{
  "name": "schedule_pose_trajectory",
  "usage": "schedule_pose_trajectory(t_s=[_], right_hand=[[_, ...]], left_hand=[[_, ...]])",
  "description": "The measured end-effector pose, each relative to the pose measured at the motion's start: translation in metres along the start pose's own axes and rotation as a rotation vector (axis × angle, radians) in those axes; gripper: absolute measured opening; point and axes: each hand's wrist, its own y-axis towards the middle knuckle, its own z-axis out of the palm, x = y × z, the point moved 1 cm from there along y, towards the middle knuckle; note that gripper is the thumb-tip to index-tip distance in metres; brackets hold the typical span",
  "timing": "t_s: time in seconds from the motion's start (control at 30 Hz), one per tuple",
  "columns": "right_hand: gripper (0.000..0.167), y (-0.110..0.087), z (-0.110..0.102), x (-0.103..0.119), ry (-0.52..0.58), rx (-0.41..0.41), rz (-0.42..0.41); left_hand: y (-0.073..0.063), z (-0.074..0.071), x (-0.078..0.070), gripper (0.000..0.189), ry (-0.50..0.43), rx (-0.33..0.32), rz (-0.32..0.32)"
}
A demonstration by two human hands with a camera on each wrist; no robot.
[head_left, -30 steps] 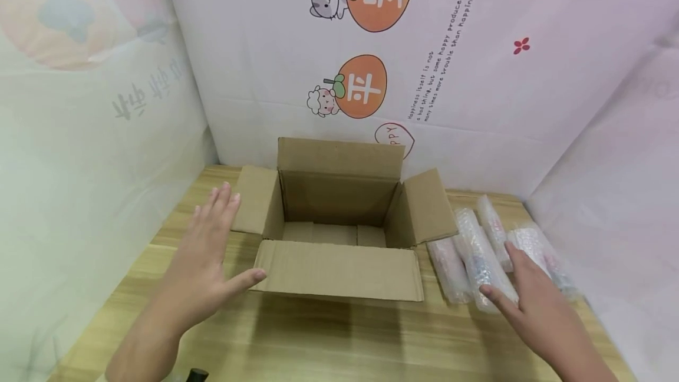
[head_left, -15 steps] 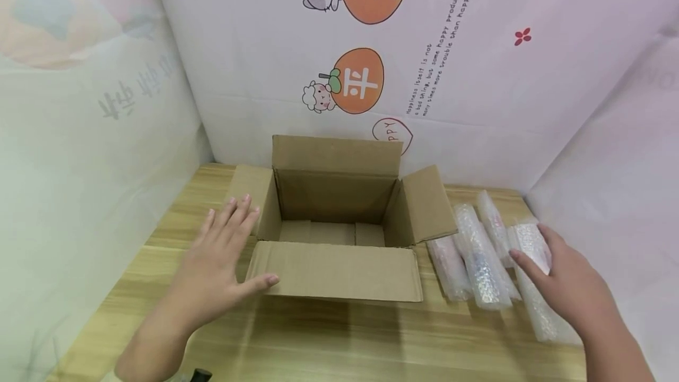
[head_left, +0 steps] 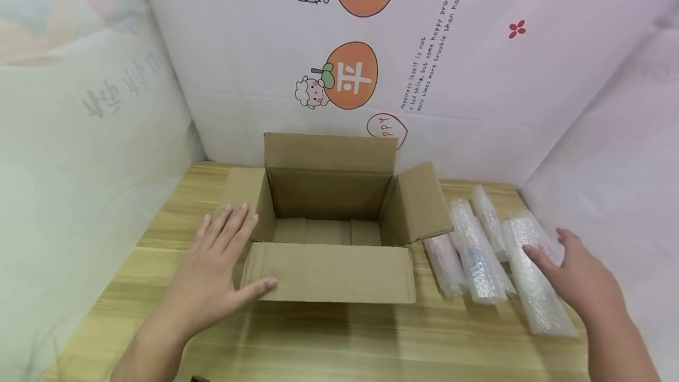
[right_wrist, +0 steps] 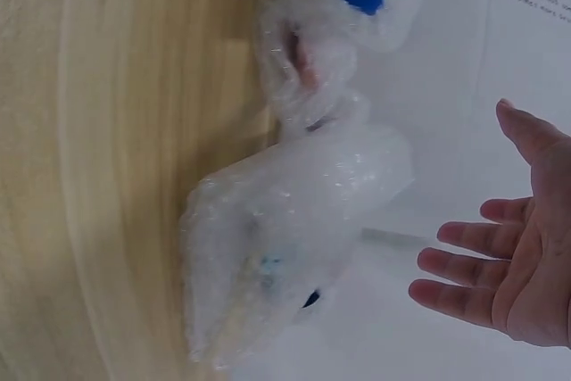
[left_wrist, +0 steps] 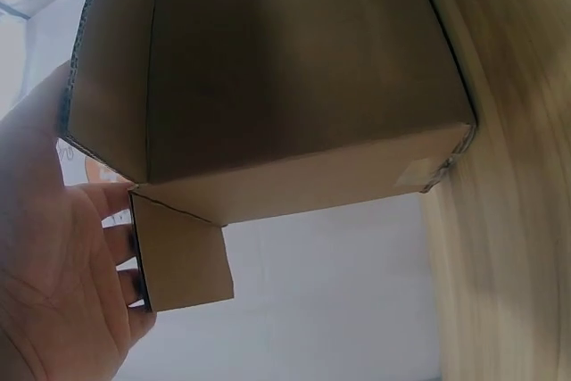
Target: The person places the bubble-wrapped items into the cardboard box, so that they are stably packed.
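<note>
An upright cardboard box (head_left: 329, 273) stands with its flaps spread, and its inside holds nothing that I can see. My left hand (head_left: 209, 279) lies over its front left corner, fingers straight along the left flap (head_left: 244, 184) and thumb over the front flap. In the left wrist view the fingers (left_wrist: 116, 243) touch the flap edges without curling round them. To the right, my right hand (head_left: 589, 285) hovers beside the rightmost bubble-wrapped package (head_left: 538, 287), fingers spread and holding nothing. The right wrist view shows a gap between this hand (right_wrist: 508, 256) and the bubble wrap (right_wrist: 294, 211).
More bubble-wrapped packages lie right of the box: a long one (head_left: 480, 264), one beside the box (head_left: 445, 267) and one behind (head_left: 490, 223). Printed white sheets (head_left: 239, 46) enclose the wooden table (head_left: 318, 346) at back and sides. A dark object (head_left: 198, 378) shows at the bottom edge.
My left hand has come forward and right onto the box's front left corner. The right hand has moved rightward, past the middle packages to the rightmost one. The head view has shifted slightly.
</note>
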Motion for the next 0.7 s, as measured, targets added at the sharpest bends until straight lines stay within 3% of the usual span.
schedule_pose_trajectory(t_s=[0.7], right_hand=[[0.109, 0.026, 0.043, -0.038, -0.088, 0.182, 0.044]], left_hand=[[-0.001, 0.008, -0.001, 0.106, -0.037, 0.003, -0.023]])
